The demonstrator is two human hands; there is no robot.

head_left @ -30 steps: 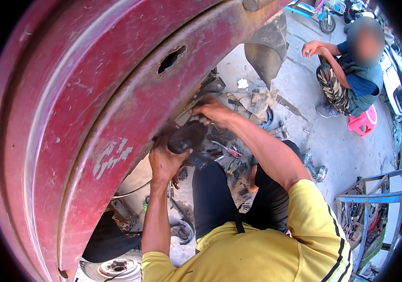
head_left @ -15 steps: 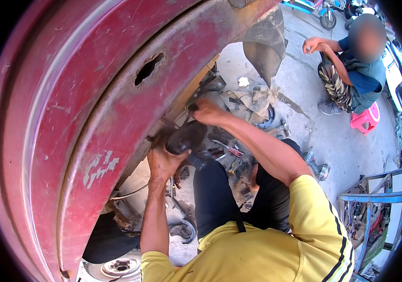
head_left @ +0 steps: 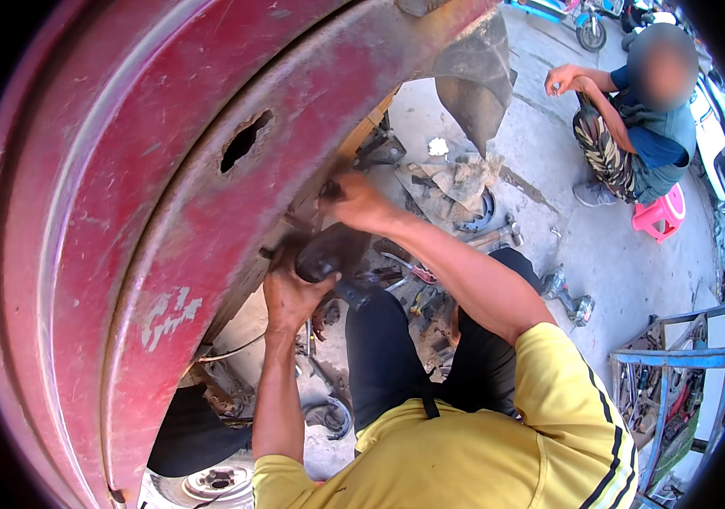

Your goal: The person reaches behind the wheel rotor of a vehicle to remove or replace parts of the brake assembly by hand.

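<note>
Under a rusty red body panel (head_left: 176, 170) with a torn hole, my left hand (head_left: 293, 293) grips a dark, greasy metal part (head_left: 333, 250), thumb around its rounded section. My right hand (head_left: 350, 199) is closed above that part, near the inner edge of the panel; it is blurred, and the small dark thing at its fingers is unclear. Below them, a red-handled tool (head_left: 422, 273) and other tools and parts lie on the concrete by my knees.
A person (head_left: 655, 148) squats on a pink stool (head_left: 659, 216) at right, near parked scooters. A blue metal rack (head_left: 689, 359) holding parts stands lower right. A cloth scrap (head_left: 456, 187), a curved metal piece (head_left: 337, 416) and a wheel (head_left: 218, 482) are on the ground.
My right hand has moved slightly left along the panel's edge. My left hand holds the dark part in about the same place, a little further left. The view has shifted slightly.
</note>
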